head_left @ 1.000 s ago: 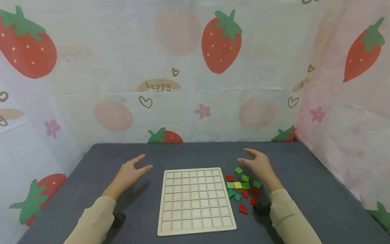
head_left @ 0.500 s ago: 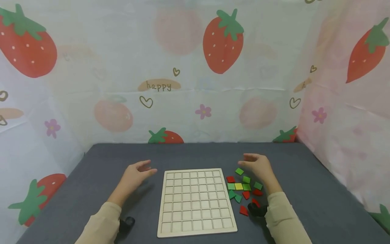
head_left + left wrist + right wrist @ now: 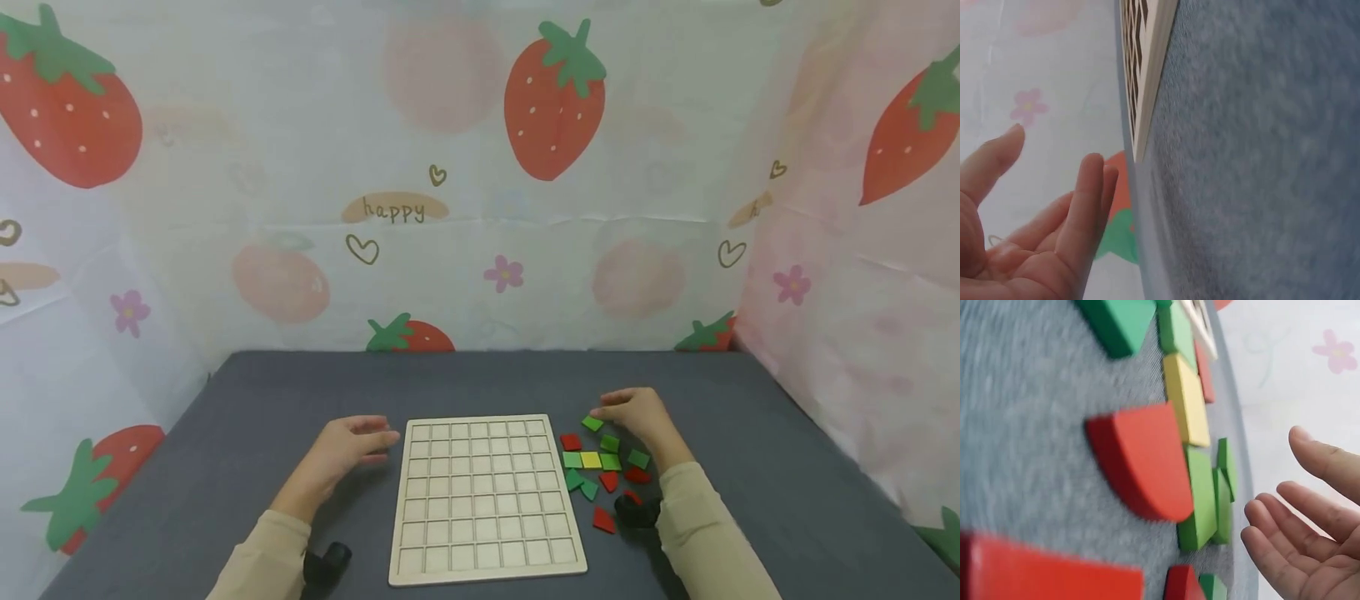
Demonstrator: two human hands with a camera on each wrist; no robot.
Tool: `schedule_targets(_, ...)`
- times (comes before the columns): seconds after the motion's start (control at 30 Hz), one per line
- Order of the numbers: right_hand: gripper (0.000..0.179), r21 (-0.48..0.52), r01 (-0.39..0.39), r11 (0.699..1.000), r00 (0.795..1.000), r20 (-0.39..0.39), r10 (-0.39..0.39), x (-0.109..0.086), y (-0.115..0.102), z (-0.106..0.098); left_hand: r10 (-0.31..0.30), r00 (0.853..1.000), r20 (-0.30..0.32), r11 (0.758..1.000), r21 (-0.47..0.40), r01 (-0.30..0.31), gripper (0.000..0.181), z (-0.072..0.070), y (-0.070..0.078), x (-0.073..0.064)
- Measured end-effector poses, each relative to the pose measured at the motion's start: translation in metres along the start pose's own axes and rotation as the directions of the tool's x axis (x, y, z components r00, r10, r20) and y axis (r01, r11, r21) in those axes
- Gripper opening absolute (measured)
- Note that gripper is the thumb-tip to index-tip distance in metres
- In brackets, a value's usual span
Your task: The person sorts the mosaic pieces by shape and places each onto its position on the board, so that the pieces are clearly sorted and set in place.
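Grid board lies flat on the worktop between the hands; loose coloured pieces lie beside its right edge. Left hand: grip empty, fingers extended, near the board's left edge. Right hand: grip unclosed, nothing held, at the farthest green tile; contact cannot be confirmed. Pieces appear light, stiff and smooth, and are likely to slide if nudged. Pinch each by opposite side edges, not the flat faces. On the red rounded piece, the curved edge may slip from the fingers. The board looks rigid and thin; hold it by its rim.
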State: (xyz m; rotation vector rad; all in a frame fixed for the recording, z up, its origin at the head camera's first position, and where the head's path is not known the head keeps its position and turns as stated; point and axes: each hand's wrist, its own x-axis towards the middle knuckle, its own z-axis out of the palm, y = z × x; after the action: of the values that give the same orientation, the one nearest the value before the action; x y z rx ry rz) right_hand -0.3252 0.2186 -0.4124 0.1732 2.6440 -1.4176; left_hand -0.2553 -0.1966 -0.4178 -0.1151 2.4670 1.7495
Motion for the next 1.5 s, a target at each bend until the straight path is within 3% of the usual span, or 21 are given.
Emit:
schedule_targets(0.53, 0.046, -0.049, -0.040, 0.998, 0.996, 0.074, 0.044, 0.011, -0.003, -0.001, -0.020, 0.999, 0.049, 0.999, -0.030, 0.022, 0.056, 0.008, -0.004, -0.005)
schedule_targets(0.83, 0.038, -0.125, -0.008, 0.992, 0.996, 0.088, 0.019, 0.012, -0.009, 0.001, -0.089, 0.995, 0.041, 0.995, -0.035, 0.091, 0.054, 0.012, -0.003, -0.005)
schedule_targets(1.0, 0.030, -0.157, -0.005, 0.988, 0.999, 0.053, 0.013, 0.012, -0.010, 0.003, -0.111, 0.993, 0.048, 0.993, -0.021, 0.112, 0.052, 0.015, -0.003, -0.003)
schedule_targets(1.23, 0.024, -0.198, -0.011, 0.980, 1.000, 0.009, 0.013, 0.013, -0.010, 0.008, -0.114, 0.986, 0.122, 0.993, 0.001, 0.114, 0.055, 0.016, -0.002, -0.005)
schedule_targets(1.5, 0.019, -0.192, -0.006, 0.981, 1.000, 0.006, 0.008, 0.011, -0.007, 0.011, -0.096, 0.988, 0.119, 0.995, 0.006, 0.096, 0.057, 0.019, -0.008, -0.006)
